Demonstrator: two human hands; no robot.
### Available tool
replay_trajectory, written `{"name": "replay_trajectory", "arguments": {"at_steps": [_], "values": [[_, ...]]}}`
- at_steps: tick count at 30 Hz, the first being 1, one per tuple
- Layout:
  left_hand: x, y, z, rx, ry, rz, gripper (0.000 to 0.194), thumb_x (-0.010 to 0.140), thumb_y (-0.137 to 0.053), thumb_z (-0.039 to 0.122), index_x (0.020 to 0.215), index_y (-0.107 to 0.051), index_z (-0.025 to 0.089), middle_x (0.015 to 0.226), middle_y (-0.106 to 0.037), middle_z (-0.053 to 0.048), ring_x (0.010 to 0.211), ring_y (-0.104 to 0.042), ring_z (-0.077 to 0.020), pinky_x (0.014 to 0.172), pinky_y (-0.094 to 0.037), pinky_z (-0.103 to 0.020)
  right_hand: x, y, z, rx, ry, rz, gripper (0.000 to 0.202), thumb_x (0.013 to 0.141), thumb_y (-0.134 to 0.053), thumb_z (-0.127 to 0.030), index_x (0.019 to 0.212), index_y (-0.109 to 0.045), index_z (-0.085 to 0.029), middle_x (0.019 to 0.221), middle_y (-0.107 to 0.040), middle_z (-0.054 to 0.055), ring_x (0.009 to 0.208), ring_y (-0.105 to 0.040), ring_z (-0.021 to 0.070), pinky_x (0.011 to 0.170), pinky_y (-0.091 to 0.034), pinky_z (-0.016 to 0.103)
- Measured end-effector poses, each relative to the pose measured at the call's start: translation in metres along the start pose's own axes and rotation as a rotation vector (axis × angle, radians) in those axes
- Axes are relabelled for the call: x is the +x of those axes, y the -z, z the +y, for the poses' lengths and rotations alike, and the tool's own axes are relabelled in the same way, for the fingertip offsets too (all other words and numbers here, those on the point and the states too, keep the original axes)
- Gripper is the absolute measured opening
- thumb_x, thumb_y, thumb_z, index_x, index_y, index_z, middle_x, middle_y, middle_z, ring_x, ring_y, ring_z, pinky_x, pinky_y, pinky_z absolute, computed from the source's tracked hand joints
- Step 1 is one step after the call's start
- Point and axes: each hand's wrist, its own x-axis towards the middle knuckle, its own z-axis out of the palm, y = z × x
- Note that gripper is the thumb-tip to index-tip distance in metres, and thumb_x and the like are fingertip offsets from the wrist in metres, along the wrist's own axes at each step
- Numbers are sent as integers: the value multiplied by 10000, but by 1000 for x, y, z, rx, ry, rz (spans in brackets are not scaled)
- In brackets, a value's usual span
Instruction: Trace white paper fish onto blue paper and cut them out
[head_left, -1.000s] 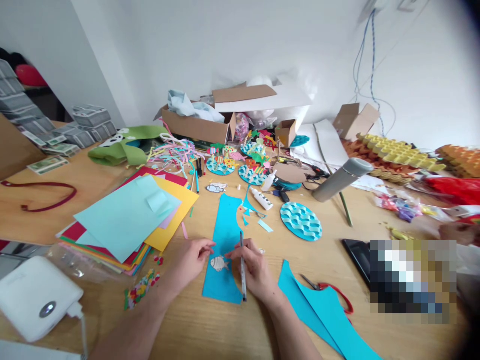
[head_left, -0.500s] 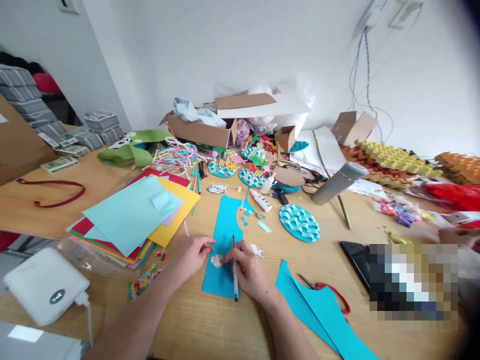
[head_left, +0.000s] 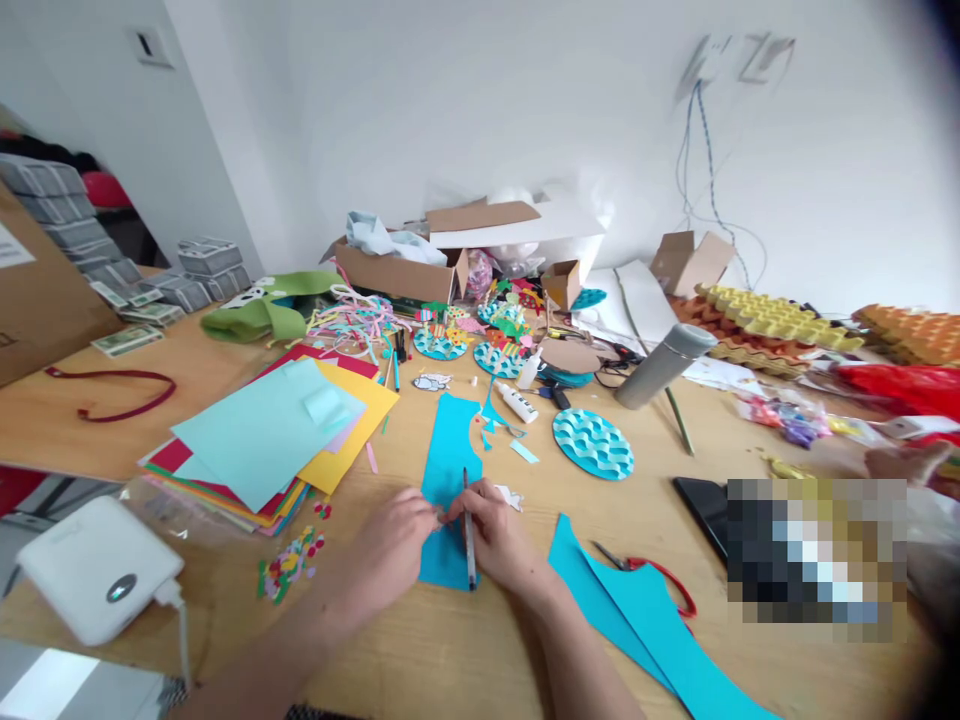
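A strip of blue paper (head_left: 451,440) lies upright in the middle of the table. Over its lower left part is my left hand (head_left: 401,540), fingers pinched at a small pale piece, mostly hidden between both hands. My right hand (head_left: 491,525) rests on the strip's right side with a dark slim pen (head_left: 470,560) held in it, and its fingertips meet those of my left hand. A white paper cutout (head_left: 510,497) lies just right of my right hand. Further right are larger blue paper pieces (head_left: 630,610) and red-handled scissors (head_left: 679,590).
Stacked coloured paper (head_left: 255,430) and a white device (head_left: 97,570) are on the left. Glue bottles (head_left: 519,402), a wavy blue disc (head_left: 592,443), a grey flask (head_left: 664,367) and a black phone (head_left: 701,510) stand or lie to the right. Another person's hand (head_left: 907,463) shows at the far right.
My left hand has moved right to meet my right fingertips, and the small fish cutout is now mostly covered. The other person's hand has shifted slightly. The camera view has tilted a little.
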Motion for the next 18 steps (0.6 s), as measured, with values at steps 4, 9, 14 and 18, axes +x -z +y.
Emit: {"name": "replay_trajectory", "arguments": {"at_steps": [4,9,14,18], "values": [[-16,-19,13,169,-30,85,499,793,-394,-25,1225,-590,130,1188,-655,-94,1111,-579,-220,977,-487,-386,0,0,-2,20,-26,1,344,813,-464,39,865,-693,-212,851,-593,51,819,-572,183,737,-447,304],[-25,-37,21,276,9,152,438,833,-396,24,1220,-587,100,1204,-648,-125,1085,-597,-256,946,-492,-425,1,1,-2,107,-68,31,277,793,-494,-10,825,-694,-199,839,-602,52,784,-585,182,704,-456,296],[-23,-42,21,284,-11,220,367,859,-402,47,1151,-616,106,1089,-685,-114,991,-626,-256,885,-488,-428,2,2,0,239,-149,182,193,775,-506,-77,777,-669,-180,819,-627,50,770,-601,185,693,-469,294],[-19,-40,20,249,-42,269,277,910,-421,113,1098,-624,122,1019,-693,-104,940,-631,-252,848,-474,-438,3,0,0,248,-184,261,133,777,-534,-139,784,-660,-181,815,-655,49,765,-603,187,702,-459,295]]}}
